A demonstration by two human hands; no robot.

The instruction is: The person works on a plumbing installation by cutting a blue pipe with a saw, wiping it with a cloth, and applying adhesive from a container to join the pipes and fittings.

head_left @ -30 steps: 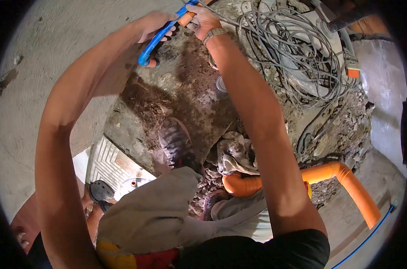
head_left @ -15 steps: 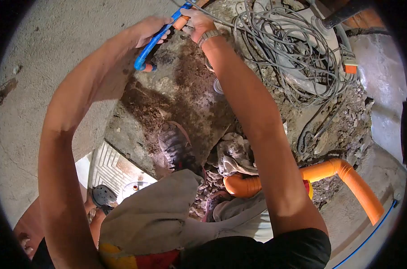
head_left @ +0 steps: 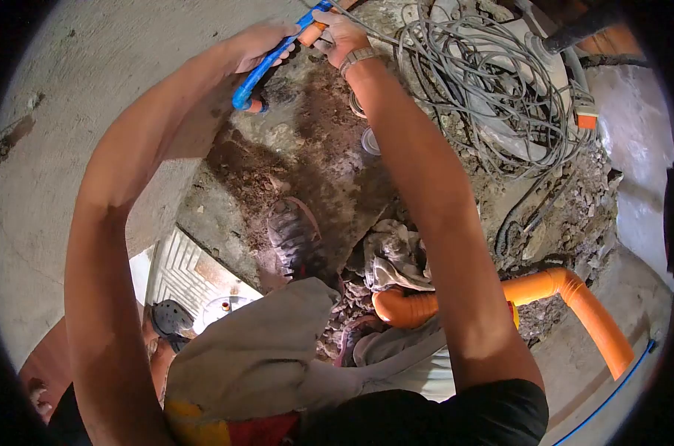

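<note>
Near the top of the view, a blue pipe (head_left: 252, 83) runs slantwise along the wall, with an elbow and a short salmon-coloured end (head_left: 256, 106) at its lower left. My left hand (head_left: 261, 44) is closed round the pipe's middle. Further up, my right hand (head_left: 341, 39) is closed at a salmon-coloured stub (head_left: 312, 33) beside the blue pipe, its thumb on the blue part. My fingers partly cover where the stub meets the pipe. A watch (head_left: 359, 57) is on my right wrist.
A tangle of grey cable (head_left: 493, 89) lies right of my right arm over rubble. Orange drain pipe (head_left: 534, 287) bends across the lower right. A crumpled cloth (head_left: 393, 256) lies near my shoe (head_left: 294, 232). Another person's sandalled foot (head_left: 172, 321) is by a white shower tray (head_left: 196, 271).
The whole view has shifted slightly, so the pipe and both hands appear a little higher and further right. Both hands keep their hold on the pipe.
</note>
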